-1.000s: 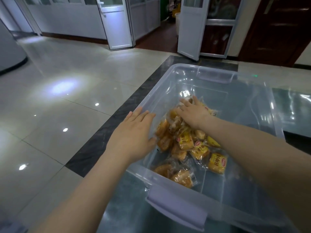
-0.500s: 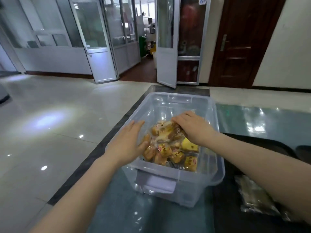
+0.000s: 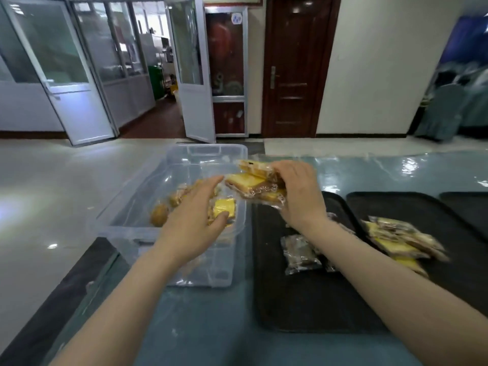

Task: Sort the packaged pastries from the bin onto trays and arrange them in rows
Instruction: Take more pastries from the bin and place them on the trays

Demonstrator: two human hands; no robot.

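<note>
Though blurred beyond reading, perhaps three pastries (image 3: 250, 184) fill right hand (image 3: 299, 192).

The bin (image 3: 148, 186) stands just left of a tray (image 3: 290, 299) holding packaged pastries (image 3: 299, 253).

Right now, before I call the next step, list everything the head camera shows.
clear plastic bin: one, see-through, left on the table
bin pastries: several, golden and yellow, inside the bin
black trays: three, side by side right of the bin, farthest cut off
brown packs: at least one, nearest tray, partly behind the right forearm
piled packs: small heap, yellow and brown, middle tray
held bundle: a few packs, yellow and brown, above the bin's right rim
table: one, glossy blue-grey
wooden door: one, dark brown, far wall
left hand: fingers extended over the bin
right hand: holds the held bundle
</note>
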